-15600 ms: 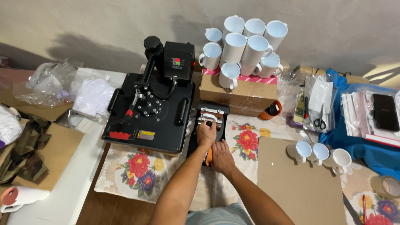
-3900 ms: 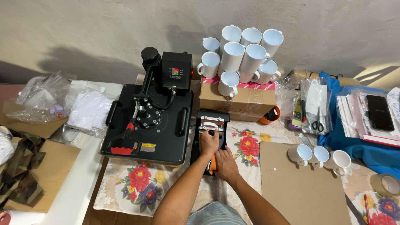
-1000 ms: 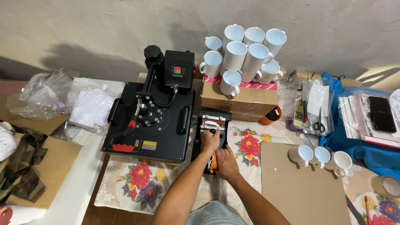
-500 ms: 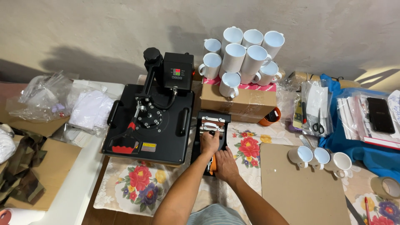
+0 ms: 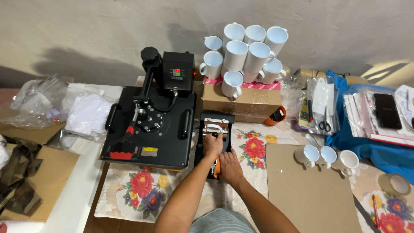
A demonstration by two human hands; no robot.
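The left hand (image 5: pixel 213 144) closes its grip on the mug press (image 5: pixel 214 129) beside the black heat press (image 5: pixel 151 129). The right hand (image 5: pixel 230 166) clamps the press's orange handle (image 5: pixel 217 166). White mugs (image 5: pixel 241 51) stack on a box (image 5: pixel 239 101).

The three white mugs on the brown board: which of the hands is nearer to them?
The right. The right hand rests at the near end of the small mug press, on the side facing the three white mugs. The left hand lies farther away, on top of the press.
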